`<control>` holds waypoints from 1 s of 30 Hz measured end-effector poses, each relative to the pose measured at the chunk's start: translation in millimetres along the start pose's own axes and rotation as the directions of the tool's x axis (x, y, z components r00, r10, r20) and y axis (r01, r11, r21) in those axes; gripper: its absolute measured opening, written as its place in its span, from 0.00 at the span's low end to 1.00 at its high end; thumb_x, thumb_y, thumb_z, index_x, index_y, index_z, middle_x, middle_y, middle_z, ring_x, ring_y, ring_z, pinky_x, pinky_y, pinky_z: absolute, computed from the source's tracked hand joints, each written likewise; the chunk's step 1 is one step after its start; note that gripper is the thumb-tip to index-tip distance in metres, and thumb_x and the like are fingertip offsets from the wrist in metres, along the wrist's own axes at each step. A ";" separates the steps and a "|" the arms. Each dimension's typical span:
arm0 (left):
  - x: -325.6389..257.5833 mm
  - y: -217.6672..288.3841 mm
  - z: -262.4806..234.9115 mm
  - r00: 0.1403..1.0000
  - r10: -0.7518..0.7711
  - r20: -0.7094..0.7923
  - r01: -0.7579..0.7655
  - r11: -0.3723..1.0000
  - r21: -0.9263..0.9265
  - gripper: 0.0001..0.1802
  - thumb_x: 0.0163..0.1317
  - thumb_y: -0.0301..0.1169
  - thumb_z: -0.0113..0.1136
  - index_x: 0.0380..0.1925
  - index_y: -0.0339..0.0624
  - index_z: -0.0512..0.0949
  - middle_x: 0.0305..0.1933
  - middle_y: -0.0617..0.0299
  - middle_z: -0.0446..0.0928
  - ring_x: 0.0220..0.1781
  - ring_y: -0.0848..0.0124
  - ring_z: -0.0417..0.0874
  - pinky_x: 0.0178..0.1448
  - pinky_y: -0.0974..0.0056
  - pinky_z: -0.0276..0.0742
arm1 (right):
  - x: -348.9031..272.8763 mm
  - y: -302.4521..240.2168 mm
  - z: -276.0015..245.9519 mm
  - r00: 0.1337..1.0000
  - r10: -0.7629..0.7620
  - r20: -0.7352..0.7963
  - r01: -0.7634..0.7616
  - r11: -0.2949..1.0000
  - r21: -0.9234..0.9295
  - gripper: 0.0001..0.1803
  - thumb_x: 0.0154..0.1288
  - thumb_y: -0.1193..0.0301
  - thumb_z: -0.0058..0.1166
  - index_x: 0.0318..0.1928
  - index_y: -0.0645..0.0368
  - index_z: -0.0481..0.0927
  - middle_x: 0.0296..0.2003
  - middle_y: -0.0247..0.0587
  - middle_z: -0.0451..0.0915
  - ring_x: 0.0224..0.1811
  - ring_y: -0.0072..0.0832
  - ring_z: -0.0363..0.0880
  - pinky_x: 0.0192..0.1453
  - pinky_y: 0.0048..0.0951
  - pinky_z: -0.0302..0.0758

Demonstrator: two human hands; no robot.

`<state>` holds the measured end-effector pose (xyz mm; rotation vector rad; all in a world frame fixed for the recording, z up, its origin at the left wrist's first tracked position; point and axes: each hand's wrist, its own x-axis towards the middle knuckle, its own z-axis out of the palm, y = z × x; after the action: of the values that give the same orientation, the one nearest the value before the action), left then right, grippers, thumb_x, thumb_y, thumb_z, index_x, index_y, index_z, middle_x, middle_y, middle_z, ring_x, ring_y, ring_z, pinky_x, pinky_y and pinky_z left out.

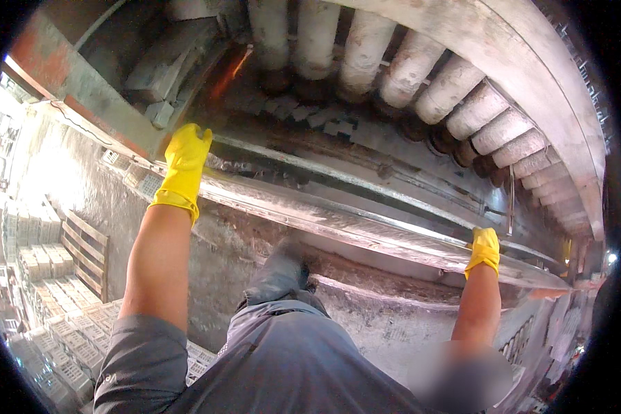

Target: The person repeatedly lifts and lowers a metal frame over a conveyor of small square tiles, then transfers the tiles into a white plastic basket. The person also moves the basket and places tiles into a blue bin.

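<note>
Forward and apart, left hand and right hand reach, fingers curled closed around a metal bar.

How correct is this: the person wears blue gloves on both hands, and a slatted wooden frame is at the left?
Not blue: the head view shows yellow gloves on the left hand and right hand. The rest holds.

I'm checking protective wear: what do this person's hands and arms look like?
Bright yellow gloves cover the left hand and right hand, their cuffs reaching past the wrists. The forearms are uncovered. The left sleeve is dark grey, with a small pale marking; the right sleeve is blurred.
</note>
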<state>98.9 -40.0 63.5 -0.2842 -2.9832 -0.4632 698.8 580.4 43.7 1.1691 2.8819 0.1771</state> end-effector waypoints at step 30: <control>20.9 -31.9 23.7 0.991 0.127 -0.049 -0.129 0.991 -0.041 0.23 0.72 0.48 0.64 0.46 0.35 0.83 0.46 0.39 0.86 0.49 0.37 0.85 0.53 0.45 0.80 | 8.4 -97.1 -94.6 0.730 0.548 0.407 -0.495 0.836 -0.237 0.16 0.67 0.61 0.67 0.54 0.42 0.93 0.54 0.34 0.91 0.57 0.35 0.90 0.47 0.50 0.88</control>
<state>70.3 -59.0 34.6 -0.4595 -2.8907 -0.5148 619.1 508.1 126.6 1.7036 2.0493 0.0543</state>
